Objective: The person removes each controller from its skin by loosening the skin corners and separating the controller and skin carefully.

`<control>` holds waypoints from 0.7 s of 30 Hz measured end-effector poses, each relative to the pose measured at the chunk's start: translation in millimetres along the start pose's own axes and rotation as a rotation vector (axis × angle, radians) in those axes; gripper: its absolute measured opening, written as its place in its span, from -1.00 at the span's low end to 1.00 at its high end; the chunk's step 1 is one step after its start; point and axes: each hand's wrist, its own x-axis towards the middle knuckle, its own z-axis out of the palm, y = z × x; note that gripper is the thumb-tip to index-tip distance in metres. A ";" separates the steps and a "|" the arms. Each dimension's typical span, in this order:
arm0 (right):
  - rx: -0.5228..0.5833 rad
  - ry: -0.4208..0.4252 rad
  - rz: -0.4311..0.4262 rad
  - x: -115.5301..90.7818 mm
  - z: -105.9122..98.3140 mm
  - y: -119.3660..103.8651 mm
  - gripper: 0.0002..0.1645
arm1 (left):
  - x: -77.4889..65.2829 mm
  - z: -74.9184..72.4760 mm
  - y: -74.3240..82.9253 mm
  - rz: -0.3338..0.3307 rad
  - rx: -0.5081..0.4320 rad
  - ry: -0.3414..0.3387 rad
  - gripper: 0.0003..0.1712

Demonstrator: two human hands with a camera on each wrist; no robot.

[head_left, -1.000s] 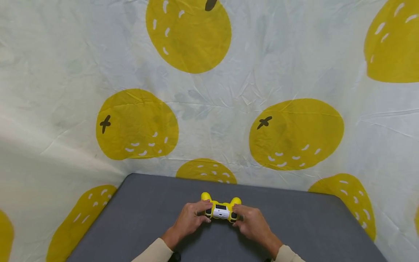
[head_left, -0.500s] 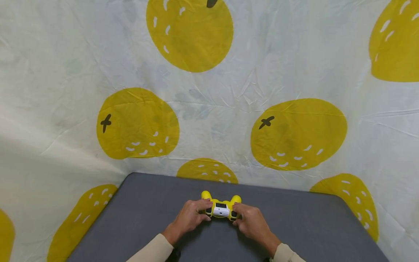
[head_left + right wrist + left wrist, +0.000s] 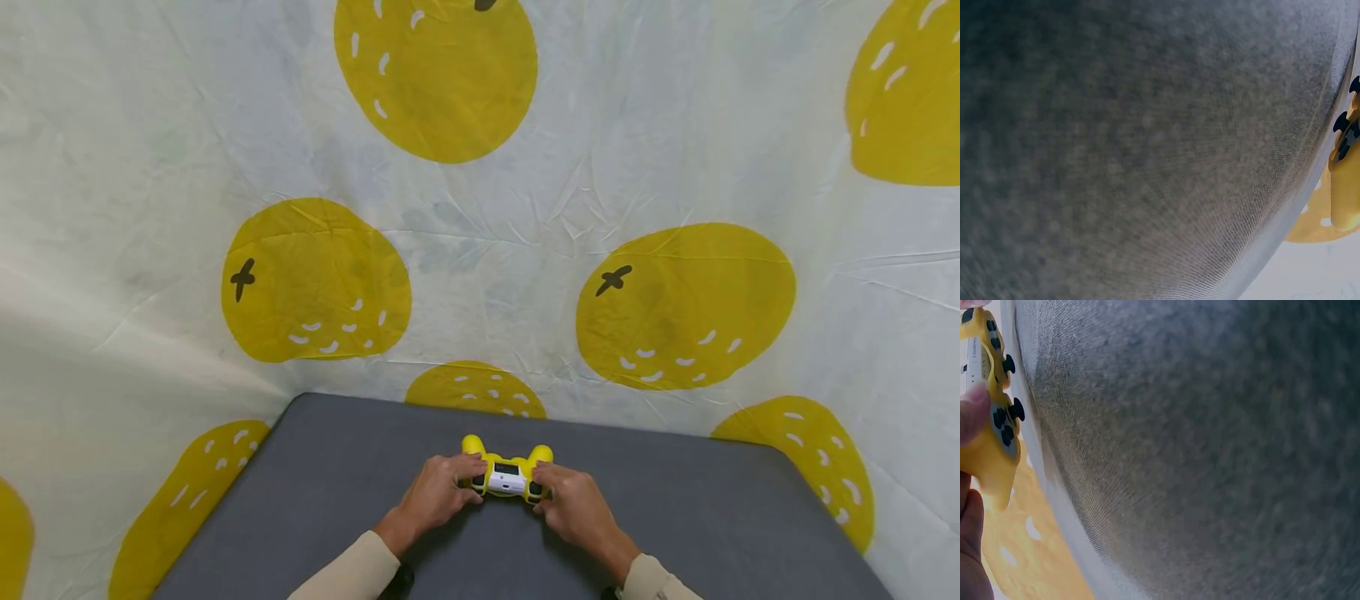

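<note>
We hold the controller [image 3: 517, 481]
Left hand [image 3: 437, 490] and right hand [image 3: 576, 502] pinch its ends; any move likely needs both.

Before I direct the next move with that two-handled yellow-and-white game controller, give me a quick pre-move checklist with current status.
1. Left hand gripping one end of the yellow-and-white game controller: ok.
2. Right hand gripping the opposite end: ok.
3. White panel between the hands visible to the head camera: ok.
4. Black mushroom-shaped thumbsticks facing up: not ok; they point toward the grey woven-looking table.
5. Controller clear of the table: cannot tell.
6. Right hand's grip visible to the right wrist camera: not ok.
</note>
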 end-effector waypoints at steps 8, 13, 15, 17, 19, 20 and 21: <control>-0.010 -0.002 -0.013 -1.9 1.6 -0.9 -0.50 | -2.4 2.3 0.9 0.000 0.034 0.001 -0.49; 0.005 0.008 -0.019 -3.9 4.0 -0.2 -0.47 | -3.2 3.5 1.0 -0.016 0.054 -0.009 -0.48; 0.022 0.006 -0.005 -4.5 5.1 0.9 -0.46 | -2.6 3.9 0.6 -0.021 0.057 -0.011 -0.48; 0.040 -0.010 0.028 -4.6 5.8 1.5 -0.47 | -2.3 4.1 0.1 -0.024 0.052 -0.011 -0.48; 0.060 -0.030 0.068 -4.3 6.5 1.3 -0.47 | -2.6 4.5 -0.5 -0.027 0.052 -0.011 -0.47; 0.066 -0.043 0.092 -4.0 6.6 0.6 -0.48 | -2.8 5.0 -0.9 -0.028 0.053 -0.009 -0.46; 0.071 -0.057 0.119 -3.7 6.7 -0.1 -0.49 | -3.3 5.5 -1.0 -0.029 0.055 -0.008 -0.46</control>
